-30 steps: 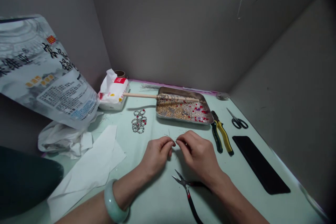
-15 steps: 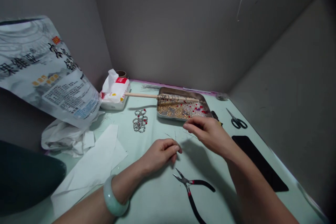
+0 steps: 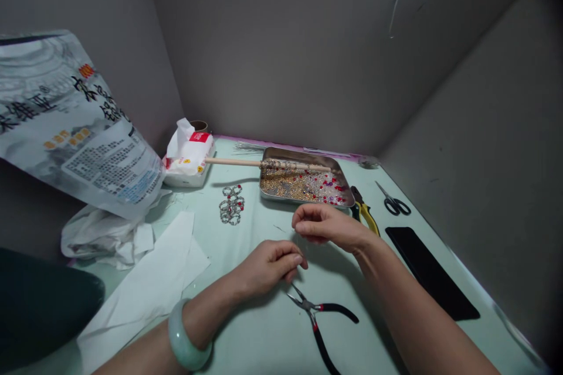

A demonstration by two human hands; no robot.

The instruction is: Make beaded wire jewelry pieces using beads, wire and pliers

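Note:
My left hand (image 3: 275,263), with a pale green bangle (image 3: 185,337) on its wrist, is closed in a pinch just above the table; what it pinches is too small to name. My right hand (image 3: 323,225), also closed, hovers in front of the bead tray (image 3: 303,205), and anything between its fingertips cannot be made out. Below my left fingertips lie black-handled pliers (image 3: 307,305) with their jaws apart. The metal tray holds gold, clear and red beads. Across it rests a wooden stick (image 3: 233,162) with wire and beads around it. Several beaded rings (image 3: 231,206) lie left of the tray.
Yellow-black cutters (image 3: 368,220), scissors (image 3: 396,205) and a black flat strip (image 3: 428,269) lie at right. At left are a large printed bag (image 3: 105,135), a tissue pack (image 3: 189,173) and white paper (image 3: 149,281). Thin wires (image 3: 248,147) lie behind the tray.
My right hand has moved left and slightly down, nearer my left hand, uncovering the yellow-black cutters. My left hand is slightly lower. The view has shifted a little.

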